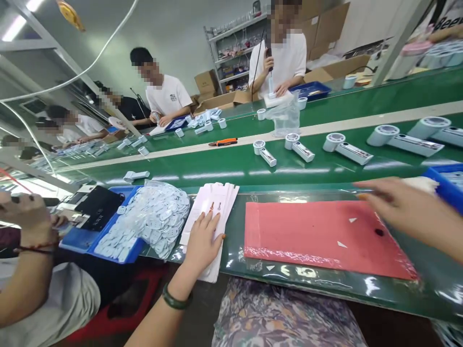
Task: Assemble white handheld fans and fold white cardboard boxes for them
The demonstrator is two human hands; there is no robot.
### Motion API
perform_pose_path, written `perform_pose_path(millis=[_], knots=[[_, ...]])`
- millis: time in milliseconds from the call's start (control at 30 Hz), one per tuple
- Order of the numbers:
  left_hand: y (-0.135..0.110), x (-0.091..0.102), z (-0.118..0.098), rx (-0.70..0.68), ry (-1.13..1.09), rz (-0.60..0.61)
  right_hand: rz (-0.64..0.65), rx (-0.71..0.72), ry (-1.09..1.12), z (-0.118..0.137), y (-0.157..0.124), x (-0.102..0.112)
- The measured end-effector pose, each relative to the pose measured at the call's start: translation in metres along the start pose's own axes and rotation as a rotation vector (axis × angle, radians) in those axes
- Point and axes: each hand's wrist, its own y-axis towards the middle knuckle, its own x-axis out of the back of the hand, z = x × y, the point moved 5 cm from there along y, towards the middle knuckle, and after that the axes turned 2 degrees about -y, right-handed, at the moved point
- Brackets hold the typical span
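Observation:
My left hand (205,241) lies with fingers spread on a stack of printed white leaflets (197,205) near the table's front edge. The stack is slightly fanned, and small product pictures show near my fingertips. Over the far right corner of a red mat (307,236), my right hand (394,202) is stretched out toward the left, a little blurred. Its fingers are extended and nothing shows in them. A few small white scraps and a dark hole mark the mat. Left of the leaflets, a clear bag of pale blue plastic pieces (162,212) leans over a blue tray (126,255).
Pale blue devices with labelled handles (347,148) stand in a row on the green conveyor (202,168). Orange-handled pliers (223,142) lie beyond. A blue bin (446,185) is at the right. A co-worker's arm (31,250) is close on my left; several people sit opposite.

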Motion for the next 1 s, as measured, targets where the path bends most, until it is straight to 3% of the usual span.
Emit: perform_pose_path(millis=[100,167,200,267,333,433,533,667,833,1000], knots=[[-0.009,0.004,-0.004,-0.017,-0.095,-0.032,0.314,0.091,0.468,0.124,0.003,-0.062],[-0.018,0.006,-0.010,-0.062,-0.136,-0.059,0.491,-0.001,0.745,0.182,0.013,-0.103],[-0.023,0.007,-0.014,-0.096,-0.149,-0.073,0.554,-0.106,0.851,0.201,0.019,-0.123],[-0.033,0.010,-0.025,-0.169,-0.172,-0.096,0.628,-0.162,0.921,0.232,0.031,-0.152],[-0.041,0.014,-0.034,-0.229,-0.191,-0.100,0.690,-0.163,0.958,0.250,0.036,-0.167],[-0.044,0.026,-0.033,-0.212,-0.161,-0.110,0.768,-0.131,1.021,0.260,0.024,-0.164],[-0.033,0.042,-0.016,-0.064,-0.093,-0.174,0.854,-0.068,1.114,0.260,-0.008,-0.144],[-0.020,0.050,-0.005,0.044,-0.262,-0.136,1.019,-0.015,1.265,0.255,-0.060,-0.124],[-0.023,0.049,-0.030,-0.010,-0.505,-0.080,1.165,-0.043,1.358,0.238,-0.106,-0.114],[-0.027,0.048,-0.048,-0.035,-0.643,-0.005,1.205,-0.002,1.349,0.221,-0.126,-0.101]])
